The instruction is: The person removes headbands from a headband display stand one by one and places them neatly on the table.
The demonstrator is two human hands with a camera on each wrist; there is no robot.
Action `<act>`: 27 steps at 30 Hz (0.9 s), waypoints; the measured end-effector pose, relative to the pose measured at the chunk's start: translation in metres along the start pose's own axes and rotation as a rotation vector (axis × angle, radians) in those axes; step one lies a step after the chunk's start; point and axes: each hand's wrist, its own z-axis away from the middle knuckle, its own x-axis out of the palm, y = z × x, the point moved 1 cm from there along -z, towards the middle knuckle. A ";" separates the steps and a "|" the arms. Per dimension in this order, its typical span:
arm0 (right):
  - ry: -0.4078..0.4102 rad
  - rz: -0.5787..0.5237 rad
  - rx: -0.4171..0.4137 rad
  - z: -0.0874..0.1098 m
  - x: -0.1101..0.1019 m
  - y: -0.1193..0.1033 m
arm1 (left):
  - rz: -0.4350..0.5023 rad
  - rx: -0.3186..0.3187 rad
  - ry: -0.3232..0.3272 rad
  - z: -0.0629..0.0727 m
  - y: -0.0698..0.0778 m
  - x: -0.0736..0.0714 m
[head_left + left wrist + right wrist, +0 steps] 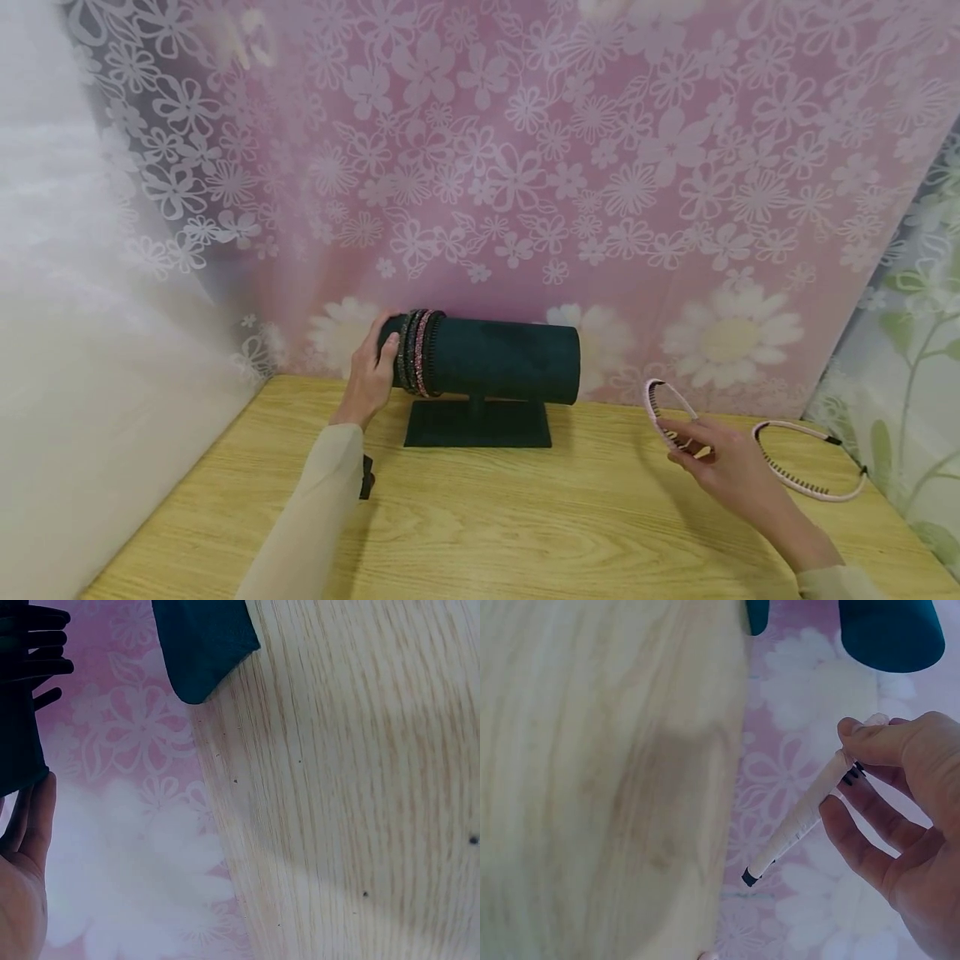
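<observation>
A dark green headband stand, a padded roll on a flat base, stands near the back of the table. Several glittery headbands, dark ones and a pink one, sit round its left part. My left hand holds the roll's left end, thumb in front and fingers over the top and behind. Off to the right of the stand, my right hand pinches a pale pink headband with dark comb teeth and black tips, raised above the table. The left wrist view shows only part of the left hand.
A second pale headband with inner comb teeth lies on the wooden table to the right of my right hand. Flower-patterned pink sheeting rises behind the table, with white sheeting on the left.
</observation>
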 end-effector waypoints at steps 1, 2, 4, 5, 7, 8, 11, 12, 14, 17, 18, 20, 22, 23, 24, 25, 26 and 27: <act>-0.002 0.004 -0.003 0.001 0.000 0.001 | -0.001 0.000 0.002 0.000 0.000 0.000; -0.006 0.003 -0.001 0.003 0.001 0.002 | -0.001 0.001 0.002 0.000 0.000 0.000; -0.011 0.005 0.003 0.006 0.002 0.005 | -0.001 0.003 0.002 0.000 -0.001 0.000; -0.014 0.006 0.005 0.007 0.002 0.007 | 0.000 0.001 0.003 0.000 -0.001 0.000; -0.010 0.017 0.009 0.010 0.003 0.011 | 0.002 0.001 0.003 0.000 -0.001 0.000; -0.010 0.017 0.009 0.011 0.004 0.013 | 0.004 0.001 0.002 0.000 -0.001 0.000; -0.006 0.028 0.002 0.013 0.005 0.018 | 0.009 0.003 0.001 0.000 0.000 0.000; -0.007 0.036 0.002 0.014 0.006 0.020 | 0.012 0.002 0.002 0.000 0.000 0.000; -0.027 0.050 0.008 0.015 0.006 0.022 | 0.018 -0.006 0.001 0.000 0.000 0.000; -0.066 0.067 0.025 0.016 0.006 0.023 | 0.027 -0.016 -0.001 0.000 0.000 0.001; -0.081 0.071 0.034 0.016 0.006 0.023 | 0.029 -0.022 0.000 0.001 -0.001 0.001; -0.110 0.077 0.050 0.017 0.006 0.023 | 0.031 -0.023 -0.001 0.001 -0.001 0.001; -0.140 0.079 0.072 0.017 0.006 0.023 | 0.033 -0.024 0.001 0.001 -0.001 0.001; -0.160 0.080 0.086 0.017 0.006 0.024 | 0.035 -0.023 0.002 0.000 -0.001 0.001; -0.179 0.082 0.100 0.017 0.006 0.025 | 0.035 -0.022 0.004 0.000 -0.001 0.000; -0.195 0.082 0.111 0.017 0.007 0.025 | 0.036 -0.021 0.004 0.000 -0.001 0.001; -0.211 0.085 0.123 0.017 0.007 0.026 | 0.038 -0.016 0.005 0.000 -0.001 0.001; -0.221 0.088 0.134 0.017 0.007 0.026 | 0.038 -0.015 0.006 0.000 -0.002 0.001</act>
